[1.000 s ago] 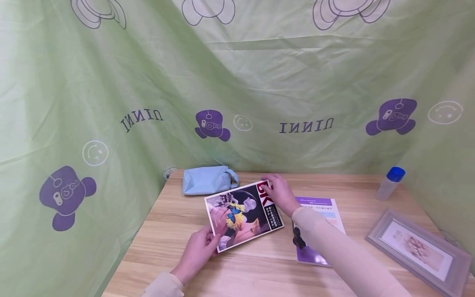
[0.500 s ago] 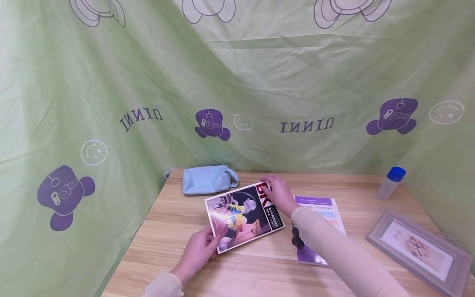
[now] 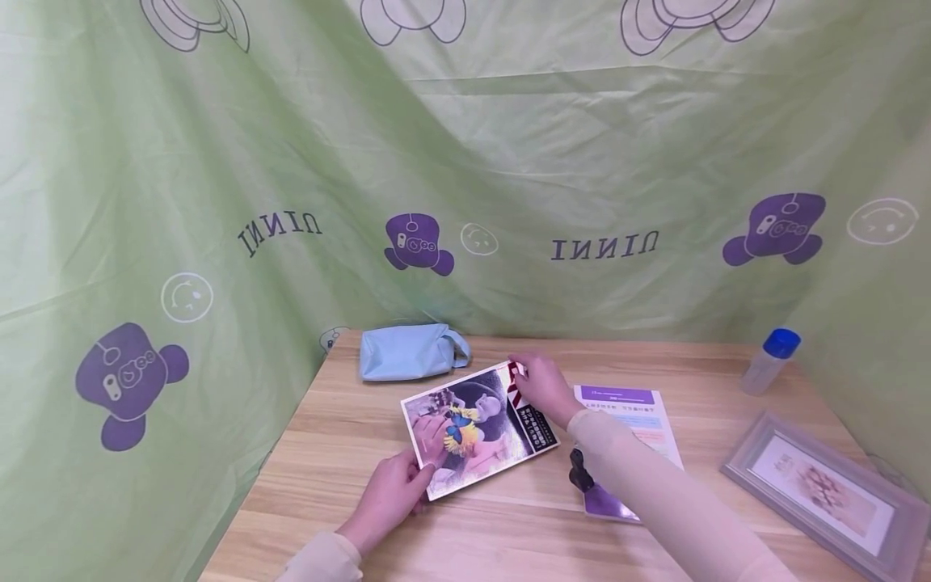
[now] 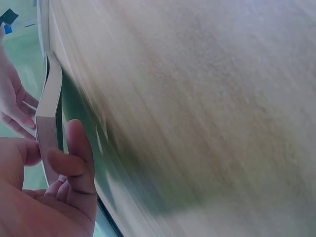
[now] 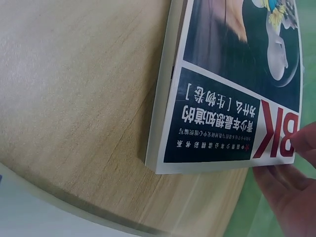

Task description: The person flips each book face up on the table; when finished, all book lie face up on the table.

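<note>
A paperback book (image 3: 473, 432) with a glossy picture cover and red "BK" letters lies slanted between my two hands. My left hand (image 3: 391, 489) pinches its near left corner, thumb on the cover and fingers underneath. In the left wrist view the block of pages (image 4: 48, 129) shows edge-on between that thumb and the fingers, raised above the wooden surface. At the far right corner my right hand (image 3: 547, 390) grips the book, the thumb over the red letters. In the right wrist view its other fingers (image 5: 281, 185) reach beneath the cover (image 5: 217, 118).
A purple and white booklet (image 3: 618, 398) lies under my right forearm, partly hidden. The grey picture frame (image 3: 742, 461) rests at the right. A blue-capped bottle (image 3: 765, 368) stands at the back right, a light blue pouch (image 3: 403, 353) at the back left. Green curtain (image 3: 509, 162) encloses the wooden table (image 3: 313, 453).
The book has tilted slightly, and glare now spreads across its cover. My right hand covers more of the red letters. My left hand keeps its hold with almost no movement.
</note>
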### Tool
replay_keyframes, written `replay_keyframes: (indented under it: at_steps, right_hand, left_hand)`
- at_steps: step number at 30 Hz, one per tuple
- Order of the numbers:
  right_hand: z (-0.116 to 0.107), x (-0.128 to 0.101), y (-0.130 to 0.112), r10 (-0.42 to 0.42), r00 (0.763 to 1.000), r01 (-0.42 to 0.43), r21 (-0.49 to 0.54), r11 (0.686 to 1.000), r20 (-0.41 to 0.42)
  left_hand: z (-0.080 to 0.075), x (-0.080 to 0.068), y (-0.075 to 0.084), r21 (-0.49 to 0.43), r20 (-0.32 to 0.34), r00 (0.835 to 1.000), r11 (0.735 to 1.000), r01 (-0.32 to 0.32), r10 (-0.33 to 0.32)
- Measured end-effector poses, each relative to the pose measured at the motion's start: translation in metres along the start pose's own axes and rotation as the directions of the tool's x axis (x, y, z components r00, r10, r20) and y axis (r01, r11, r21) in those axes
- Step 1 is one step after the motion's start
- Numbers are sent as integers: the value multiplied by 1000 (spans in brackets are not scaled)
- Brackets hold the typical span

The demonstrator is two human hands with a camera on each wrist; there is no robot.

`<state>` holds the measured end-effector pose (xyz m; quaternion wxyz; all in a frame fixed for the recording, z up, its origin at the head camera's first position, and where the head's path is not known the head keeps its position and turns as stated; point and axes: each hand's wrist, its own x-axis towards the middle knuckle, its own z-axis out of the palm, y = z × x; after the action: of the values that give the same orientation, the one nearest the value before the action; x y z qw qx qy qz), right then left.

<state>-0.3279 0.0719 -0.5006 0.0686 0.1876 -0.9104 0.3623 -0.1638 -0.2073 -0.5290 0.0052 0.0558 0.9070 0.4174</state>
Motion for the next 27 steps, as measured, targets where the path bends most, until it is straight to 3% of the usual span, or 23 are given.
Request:
replay_keyframes:
  at_steps: [11,21,27]
  right_hand:
    - [3,4,0,0,997,0,8,1000,83]
    - [8,1,7,-36,990,40,-30,999,136]
    - [13,-1,12,-48,988,58,-65,996,147]
  left_hand:
    - [-2,1,1,39,2,998,998,58,-58]
    - [-1,0,-4,47,60,997,998,35,-38]
    - [0,1,-4,102,82,996,995,9,-18]
